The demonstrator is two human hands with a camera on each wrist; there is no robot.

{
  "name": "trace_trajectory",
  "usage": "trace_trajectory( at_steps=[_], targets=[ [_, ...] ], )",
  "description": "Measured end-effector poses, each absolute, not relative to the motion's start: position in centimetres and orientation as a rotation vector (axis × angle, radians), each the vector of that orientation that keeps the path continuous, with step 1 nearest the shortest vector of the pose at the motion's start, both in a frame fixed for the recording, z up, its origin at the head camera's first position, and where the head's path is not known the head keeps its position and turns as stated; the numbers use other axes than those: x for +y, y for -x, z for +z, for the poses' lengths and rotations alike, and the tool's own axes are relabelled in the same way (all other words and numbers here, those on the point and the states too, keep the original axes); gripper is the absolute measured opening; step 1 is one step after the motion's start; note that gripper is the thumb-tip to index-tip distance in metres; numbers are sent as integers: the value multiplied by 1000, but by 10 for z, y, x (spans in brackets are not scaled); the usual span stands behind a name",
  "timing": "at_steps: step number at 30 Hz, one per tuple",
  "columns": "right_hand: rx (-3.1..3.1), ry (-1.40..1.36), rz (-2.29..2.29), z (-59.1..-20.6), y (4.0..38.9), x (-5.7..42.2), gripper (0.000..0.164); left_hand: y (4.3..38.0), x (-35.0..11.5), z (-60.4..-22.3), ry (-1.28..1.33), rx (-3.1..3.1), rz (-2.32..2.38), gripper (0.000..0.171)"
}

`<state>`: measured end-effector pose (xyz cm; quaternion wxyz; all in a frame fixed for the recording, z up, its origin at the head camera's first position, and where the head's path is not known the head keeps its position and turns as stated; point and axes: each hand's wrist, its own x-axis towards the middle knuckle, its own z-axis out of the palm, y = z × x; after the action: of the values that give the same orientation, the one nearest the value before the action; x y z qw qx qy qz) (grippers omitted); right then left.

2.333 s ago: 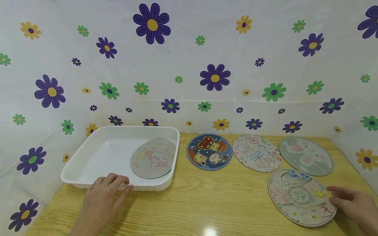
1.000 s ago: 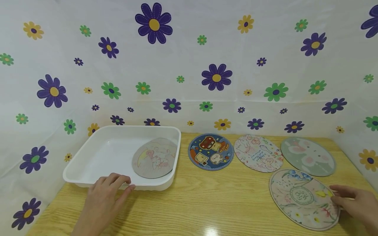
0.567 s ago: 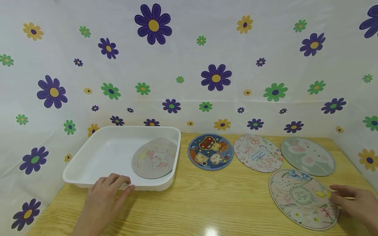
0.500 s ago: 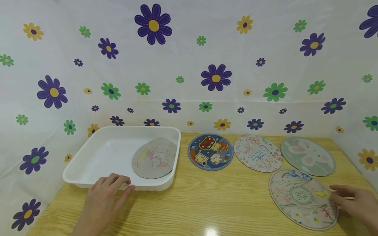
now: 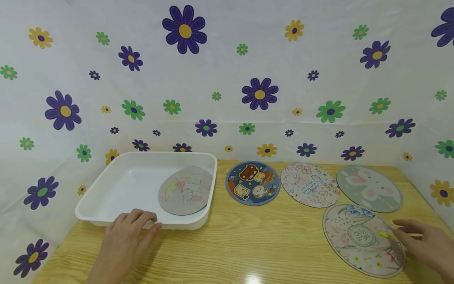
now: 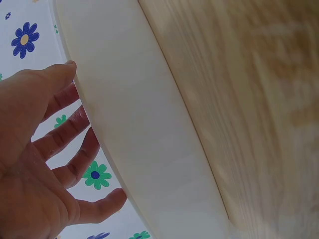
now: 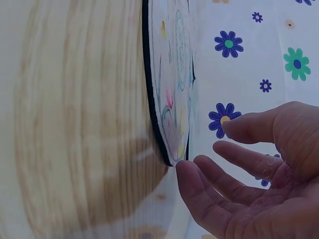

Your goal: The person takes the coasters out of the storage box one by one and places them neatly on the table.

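Observation:
My left hand (image 5: 124,240) holds the front rim of a white plastic tray (image 5: 103,187). In the left wrist view, its thumb sits at the rim and several fingers reach behind it. Inside the tray, a pale round mouse pad (image 5: 184,193) with a pink cartoon print leans toward the right wall. My right hand (image 5: 423,244) is at the right edge of a floral round mouse pad (image 5: 361,252) at the table's front right. In the right wrist view, this mouse pad shows a dark underside, and my thumb stands apart from it while one fingertip is right at its edge.
Along the back of the wooden table (image 5: 262,244) lie a blue cartoon mouse pad (image 5: 252,183), a pink-and-white one (image 5: 310,185) and a grey-green rabbit one (image 5: 369,188). The floral one's back edge meets the rabbit one. Behind hangs a flower-print sheet (image 5: 220,63).
My right fingers have let go of the floral mouse pad's edge, and its thumb and index finger have spread. Earlier that pad turned slightly in place. My left hand stays on the tray rim.

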<state>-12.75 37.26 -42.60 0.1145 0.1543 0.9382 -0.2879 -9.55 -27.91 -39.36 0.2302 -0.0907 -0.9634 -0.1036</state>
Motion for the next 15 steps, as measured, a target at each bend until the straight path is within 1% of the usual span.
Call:
trace_trajectory(
  at_steps=[8, 15],
  targets=[
    [2998, -276, -645, -416, 126, 355, 49, 95, -280, -396, 276, -2610, -278, 22],
    [3090, -93, -630, -417, 128, 347, 49, 95, -281, -397, 292, -2596, -273, 23]
  ],
)
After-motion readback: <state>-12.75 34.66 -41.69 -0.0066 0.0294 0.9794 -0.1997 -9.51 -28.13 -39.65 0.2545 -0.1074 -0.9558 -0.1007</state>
